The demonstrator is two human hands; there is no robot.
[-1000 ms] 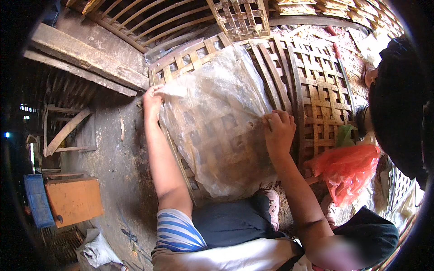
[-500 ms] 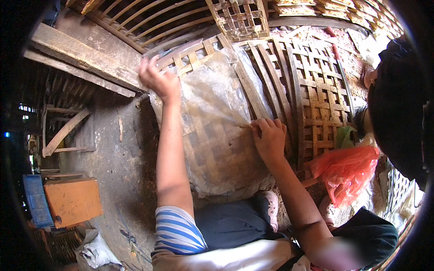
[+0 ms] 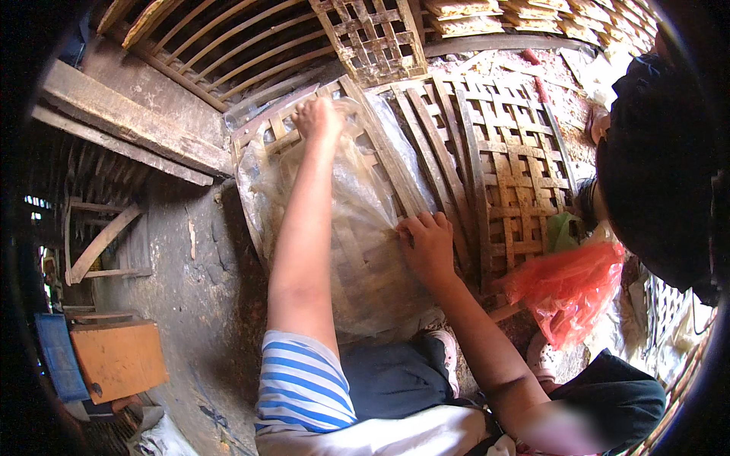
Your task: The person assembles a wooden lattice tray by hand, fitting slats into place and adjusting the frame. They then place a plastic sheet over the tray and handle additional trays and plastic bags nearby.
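A clear plastic sheet lies over a woven bamboo lattice panel on the ground in front of me. My left hand reaches far forward and grips the sheet's far edge at the top of the panel. My right hand presses flat on the near right edge of the plastic, fingers spread on a bamboo slat. My knees in dark trousers sit just below the panel.
A red plastic bag and a green scrap lie at the right. Another person in dark clothing crouches at the right edge. More bamboo lattices are stacked behind. An orange wooden stool stands at lower left.
My left hand has moved up from the sheet's left edge to the panel's far top edge, pulling the plastic with it. My right hand slid down and left along the panel.
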